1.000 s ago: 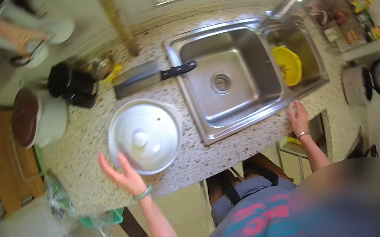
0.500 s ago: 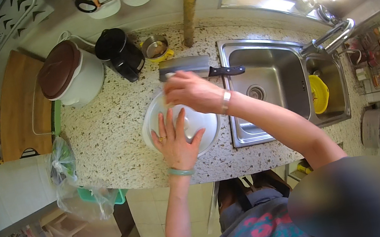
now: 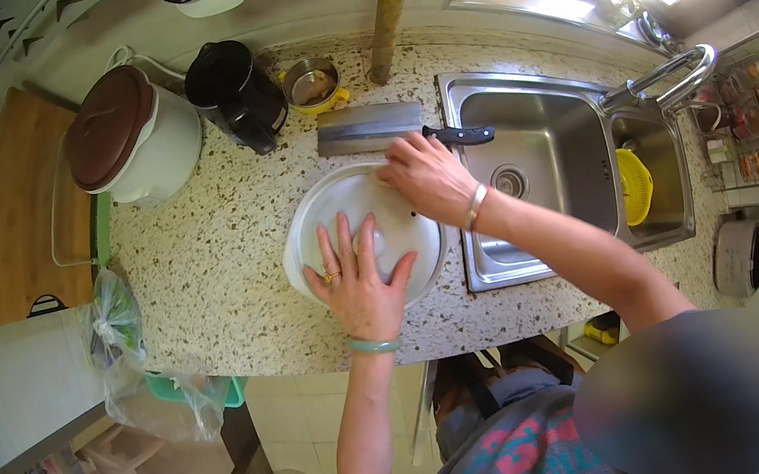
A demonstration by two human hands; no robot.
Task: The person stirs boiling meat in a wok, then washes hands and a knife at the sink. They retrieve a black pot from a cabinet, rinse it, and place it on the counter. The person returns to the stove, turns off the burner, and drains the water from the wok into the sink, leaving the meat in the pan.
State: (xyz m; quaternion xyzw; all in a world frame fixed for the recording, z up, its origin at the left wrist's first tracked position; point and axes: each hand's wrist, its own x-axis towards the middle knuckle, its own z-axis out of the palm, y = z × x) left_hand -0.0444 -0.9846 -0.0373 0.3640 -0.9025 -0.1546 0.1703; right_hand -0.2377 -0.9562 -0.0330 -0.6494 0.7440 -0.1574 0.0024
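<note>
A round white dish [image 3: 297, 282] with a pale, flat cover [image 3: 323, 204] sits on the speckled counter in front of me. My left hand [image 3: 361, 276] lies on the cover, palm down and fingers spread, over a raised part at its middle. At the cover's far right rim is my right hand [image 3: 430, 177], its fingers bent and pressed together. What they pinch, if anything, is hidden. Just beyond the dish a cleaver [image 3: 370, 127] lies flat, its black handle [image 3: 461, 135] reaching over the sink's edge.
The steel double sink [image 3: 540, 168] is to the right, with a yellow basket [image 3: 634, 184] in its smaller basin. At the back left stand a white cooker [image 3: 156, 149], a black kettle [image 3: 235, 95] and a small metal cup [image 3: 312, 86]. A cutting board [image 3: 31, 217] leans farther left.
My right hand has moved right and slightly nearer, from beyond the dish by the cleaver blade to the cover's right rim. My left hand stays flat on the cover.
</note>
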